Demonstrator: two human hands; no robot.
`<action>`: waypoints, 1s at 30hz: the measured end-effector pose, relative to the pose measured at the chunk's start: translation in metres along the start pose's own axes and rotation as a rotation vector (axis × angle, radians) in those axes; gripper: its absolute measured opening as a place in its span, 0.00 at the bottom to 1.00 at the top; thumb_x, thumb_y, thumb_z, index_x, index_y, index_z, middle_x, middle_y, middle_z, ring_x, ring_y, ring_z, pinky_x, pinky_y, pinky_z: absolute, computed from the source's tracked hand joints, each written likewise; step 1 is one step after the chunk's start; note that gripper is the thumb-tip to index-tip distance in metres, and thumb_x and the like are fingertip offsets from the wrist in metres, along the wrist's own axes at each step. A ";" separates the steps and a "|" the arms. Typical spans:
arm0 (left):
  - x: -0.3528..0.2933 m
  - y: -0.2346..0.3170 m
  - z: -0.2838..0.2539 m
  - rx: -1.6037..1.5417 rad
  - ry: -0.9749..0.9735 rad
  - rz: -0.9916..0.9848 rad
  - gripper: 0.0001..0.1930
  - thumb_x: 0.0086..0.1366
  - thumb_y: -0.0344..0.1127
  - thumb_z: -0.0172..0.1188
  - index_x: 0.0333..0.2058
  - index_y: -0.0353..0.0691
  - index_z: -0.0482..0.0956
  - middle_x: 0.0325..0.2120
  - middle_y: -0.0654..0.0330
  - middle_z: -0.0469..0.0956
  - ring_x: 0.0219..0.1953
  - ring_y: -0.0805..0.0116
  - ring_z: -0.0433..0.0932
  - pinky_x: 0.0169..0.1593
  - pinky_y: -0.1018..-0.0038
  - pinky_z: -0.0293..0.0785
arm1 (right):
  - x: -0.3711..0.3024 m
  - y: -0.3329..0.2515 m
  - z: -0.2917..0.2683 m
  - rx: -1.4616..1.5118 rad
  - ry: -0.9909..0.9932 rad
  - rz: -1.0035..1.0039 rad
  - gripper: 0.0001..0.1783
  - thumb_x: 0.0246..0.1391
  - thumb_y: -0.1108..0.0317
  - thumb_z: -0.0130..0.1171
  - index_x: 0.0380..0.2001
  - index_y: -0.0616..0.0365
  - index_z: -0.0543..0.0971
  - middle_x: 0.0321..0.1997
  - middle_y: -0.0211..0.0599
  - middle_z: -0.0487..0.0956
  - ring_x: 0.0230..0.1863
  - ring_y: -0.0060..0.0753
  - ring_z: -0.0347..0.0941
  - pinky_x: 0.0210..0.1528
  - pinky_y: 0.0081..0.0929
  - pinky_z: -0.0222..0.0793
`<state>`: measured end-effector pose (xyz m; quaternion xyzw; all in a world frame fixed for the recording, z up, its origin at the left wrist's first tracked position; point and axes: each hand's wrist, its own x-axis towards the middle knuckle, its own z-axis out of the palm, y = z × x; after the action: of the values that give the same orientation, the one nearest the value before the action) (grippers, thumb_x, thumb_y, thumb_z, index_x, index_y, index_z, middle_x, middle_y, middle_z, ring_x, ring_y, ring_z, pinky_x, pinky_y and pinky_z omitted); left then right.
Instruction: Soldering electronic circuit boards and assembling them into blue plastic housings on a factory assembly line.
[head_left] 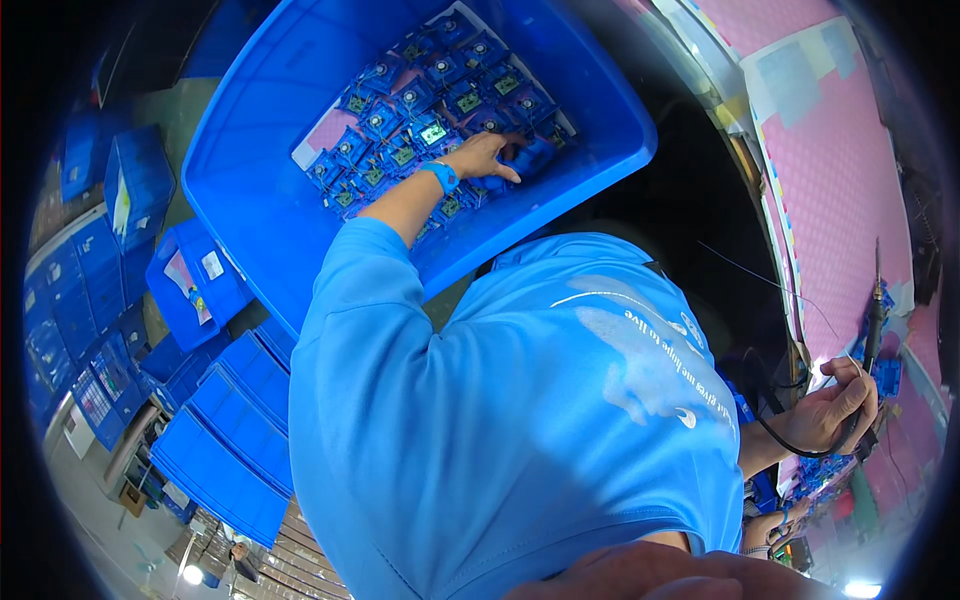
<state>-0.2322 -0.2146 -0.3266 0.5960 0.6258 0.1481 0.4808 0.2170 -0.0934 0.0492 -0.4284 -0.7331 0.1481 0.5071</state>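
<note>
My left hand [478,158] reaches down into a large blue plastic bin [570,190], a blue band round its wrist. Its fingers and thumb close around a blue plastic housing [532,155] near the bin's right side; the fingertips are partly hidden. Beside it, rows of small blue units with round metal parts and green circuit boards [432,133] lie on a pale sheet. Far to the right, my right hand [840,408] holds a soldering iron [876,318], tip pointing up, above the pink bench. A thin wire [770,285] runs leftward from near its fingers.
A pink-covered bench [830,190] runs along the right, with a blue unit [887,378] close to the iron. Another person's hand [768,528] works by blue parts farther down the bench. Several blue crates [225,440] stand on the left. The iron's black cable [790,440] loops under my right hand.
</note>
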 end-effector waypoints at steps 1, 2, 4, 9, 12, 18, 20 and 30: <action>0.001 -0.001 0.002 -0.029 0.028 0.026 0.42 0.50 0.51 0.78 0.62 0.43 0.72 0.42 0.49 0.82 0.46 0.50 0.81 0.49 0.63 0.76 | 0.000 0.001 0.000 0.001 -0.011 -0.018 0.14 0.70 0.66 0.54 0.33 0.67 0.75 0.20 0.41 0.75 0.22 0.32 0.72 0.29 0.30 0.74; 0.001 -0.001 0.005 -0.017 0.013 -0.001 0.42 0.50 0.51 0.78 0.62 0.43 0.72 0.42 0.49 0.82 0.46 0.50 0.81 0.49 0.63 0.76 | 0.001 0.002 -0.001 0.027 -0.040 -0.034 0.13 0.70 0.68 0.54 0.35 0.69 0.76 0.22 0.43 0.76 0.23 0.32 0.74 0.28 0.28 0.74; 0.003 -0.002 0.009 -0.013 0.147 -0.003 0.33 0.52 0.56 0.75 0.55 0.47 0.80 0.38 0.54 0.84 0.42 0.52 0.82 0.46 0.62 0.76 | 0.000 0.003 -0.002 0.055 -0.070 -0.052 0.11 0.69 0.70 0.53 0.37 0.70 0.77 0.24 0.45 0.78 0.24 0.32 0.75 0.26 0.25 0.73; -0.006 0.003 0.016 -0.330 0.265 -0.008 0.16 0.55 0.49 0.74 0.36 0.44 0.89 0.34 0.56 0.87 0.39 0.61 0.85 0.45 0.68 0.78 | 0.000 -0.001 0.000 -0.006 0.006 -0.002 0.14 0.69 0.70 0.53 0.32 0.71 0.77 0.25 0.45 0.78 0.24 0.31 0.73 0.26 0.24 0.70; -0.016 0.010 0.014 -0.445 0.262 -0.100 0.15 0.55 0.48 0.75 0.35 0.44 0.89 0.31 0.58 0.86 0.37 0.66 0.84 0.44 0.69 0.78 | 0.001 -0.002 0.005 -0.007 -0.026 0.033 0.15 0.68 0.70 0.54 0.28 0.71 0.76 0.26 0.45 0.78 0.23 0.30 0.71 0.28 0.24 0.70; -0.014 0.033 -0.005 -0.322 0.133 -0.041 0.14 0.57 0.46 0.74 0.35 0.44 0.88 0.30 0.62 0.84 0.36 0.68 0.79 0.42 0.71 0.74 | 0.002 -0.001 0.008 -0.016 -0.036 0.038 0.15 0.68 0.69 0.54 0.29 0.72 0.77 0.25 0.45 0.79 0.24 0.31 0.72 0.31 0.26 0.71; -0.026 0.034 -0.023 -0.117 0.219 0.081 0.12 0.58 0.45 0.73 0.34 0.45 0.88 0.29 0.63 0.83 0.37 0.66 0.77 0.43 0.70 0.73 | 0.003 -0.002 0.003 -0.062 -0.044 0.045 0.16 0.68 0.70 0.54 0.29 0.72 0.77 0.25 0.45 0.79 0.26 0.31 0.73 0.32 0.26 0.72; -0.182 -0.059 -0.158 0.790 0.289 -0.055 0.06 0.56 0.38 0.69 0.31 0.47 0.83 0.32 0.64 0.78 0.43 0.59 0.73 0.45 0.62 0.72 | 0.002 -0.004 0.012 -0.042 -0.092 0.004 0.17 0.70 0.69 0.52 0.29 0.72 0.77 0.26 0.44 0.79 0.25 0.31 0.73 0.33 0.26 0.71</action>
<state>-0.4220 -0.3293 -0.2156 0.6906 0.7113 -0.0342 0.1263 0.2046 -0.0913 0.0476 -0.4332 -0.7576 0.1534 0.4634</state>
